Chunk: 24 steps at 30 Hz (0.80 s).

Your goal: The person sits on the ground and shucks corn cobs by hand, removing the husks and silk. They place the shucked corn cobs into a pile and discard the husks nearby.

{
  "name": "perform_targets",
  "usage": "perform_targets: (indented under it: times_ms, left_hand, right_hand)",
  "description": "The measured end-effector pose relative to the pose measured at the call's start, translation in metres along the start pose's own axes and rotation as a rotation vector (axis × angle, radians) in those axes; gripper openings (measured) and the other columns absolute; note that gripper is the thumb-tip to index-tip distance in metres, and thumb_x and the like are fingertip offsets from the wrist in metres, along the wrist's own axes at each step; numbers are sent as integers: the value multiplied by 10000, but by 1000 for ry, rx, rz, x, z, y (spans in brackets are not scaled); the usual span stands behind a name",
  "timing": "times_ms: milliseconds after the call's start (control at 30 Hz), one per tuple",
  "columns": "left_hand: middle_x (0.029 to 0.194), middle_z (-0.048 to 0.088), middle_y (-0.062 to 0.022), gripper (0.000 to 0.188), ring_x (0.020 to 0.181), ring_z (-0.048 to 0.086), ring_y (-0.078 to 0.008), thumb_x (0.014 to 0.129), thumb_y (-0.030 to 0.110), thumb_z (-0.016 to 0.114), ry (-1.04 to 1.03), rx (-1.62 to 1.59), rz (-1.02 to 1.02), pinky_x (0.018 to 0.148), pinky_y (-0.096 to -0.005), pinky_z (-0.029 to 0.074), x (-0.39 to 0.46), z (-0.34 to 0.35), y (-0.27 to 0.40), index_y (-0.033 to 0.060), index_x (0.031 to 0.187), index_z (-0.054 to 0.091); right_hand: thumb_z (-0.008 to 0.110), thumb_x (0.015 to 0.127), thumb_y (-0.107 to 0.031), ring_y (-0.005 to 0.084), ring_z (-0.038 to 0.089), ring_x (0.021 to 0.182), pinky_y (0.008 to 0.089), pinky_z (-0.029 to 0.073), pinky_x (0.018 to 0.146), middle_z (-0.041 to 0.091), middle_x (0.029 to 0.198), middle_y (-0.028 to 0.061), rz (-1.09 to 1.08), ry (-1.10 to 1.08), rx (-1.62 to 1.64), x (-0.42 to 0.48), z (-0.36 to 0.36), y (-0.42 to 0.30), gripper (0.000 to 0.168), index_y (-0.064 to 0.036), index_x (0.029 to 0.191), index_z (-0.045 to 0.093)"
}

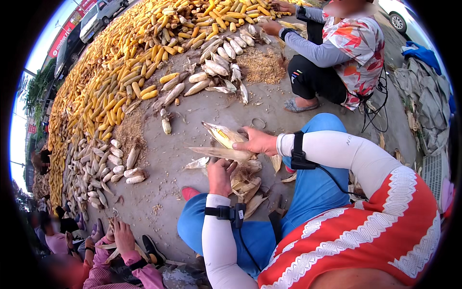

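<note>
My right hand (255, 140) grips an ear of corn (223, 135) whose husk is partly peeled open, with yellow kernels showing between the leaves. One long dry husk leaf (220, 153) spreads out from the ear towards the left. At the lower edge of that leaf is my left hand (221, 177), its fingers bent and its fingertips at the leaf. Whether they pinch it is hard to make out. Beneath both hands, loose corn husks (246, 184) lie on the concrete between my legs. A pale husk piece (197, 163) shows just left of my left fingers.
A large heap of husked yellow corn (119, 72) fills the far left. Unhusked ears (97, 169) lie beside it, and more white-husked ears (218, 65) lie ahead. Loose kernels (261, 67) cover the ground near a squatting person (335, 61). Another person's hands (122, 234) are at lower left.
</note>
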<state>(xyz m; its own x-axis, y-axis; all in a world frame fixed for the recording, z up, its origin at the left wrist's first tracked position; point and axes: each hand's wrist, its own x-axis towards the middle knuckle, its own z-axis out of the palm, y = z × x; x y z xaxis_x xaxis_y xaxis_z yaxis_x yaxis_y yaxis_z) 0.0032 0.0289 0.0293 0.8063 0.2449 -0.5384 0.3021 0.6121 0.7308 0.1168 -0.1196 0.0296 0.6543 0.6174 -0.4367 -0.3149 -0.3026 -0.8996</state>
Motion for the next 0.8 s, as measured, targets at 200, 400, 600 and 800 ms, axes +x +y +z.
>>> perform_targets:
  times_ms: [200,400,600,800]
  left_hand:
    - [1131,581,-153,317,1004,587,-281,882,121,497,101,-66,93,856,-412,494,-5,21,11,-24,1162,523]
    - [1113,595,-131,347,955,616,-232,954,229,513,233,-71,201,781,-349,527,10,14,12,-32,1182,523]
    - [1083,609,-143,363,913,633,-244,983,261,445,241,-41,235,747,-355,536,2,26,17,-39,1178,503]
    - [1047,620,-142,363,890,624,-224,987,258,431,255,88,293,752,-352,527,10,23,8,-61,1124,538]
  right_hand:
    - [784,718,-291,262,519,1123,337,434,929,510,1253,225,-77,-19,-132,3,-3,4,805,83,1309,385]
    - [793,709,-307,268,470,1174,352,388,988,463,1267,197,-169,-72,-261,-14,-4,-8,812,37,1317,377]
    - [797,646,-328,374,444,1156,416,360,994,460,1204,248,-354,-40,-497,-3,1,8,786,23,1232,407]
    - [814,609,-327,386,469,1120,400,388,969,447,1194,266,-328,9,-533,-1,-1,17,834,9,1241,385]
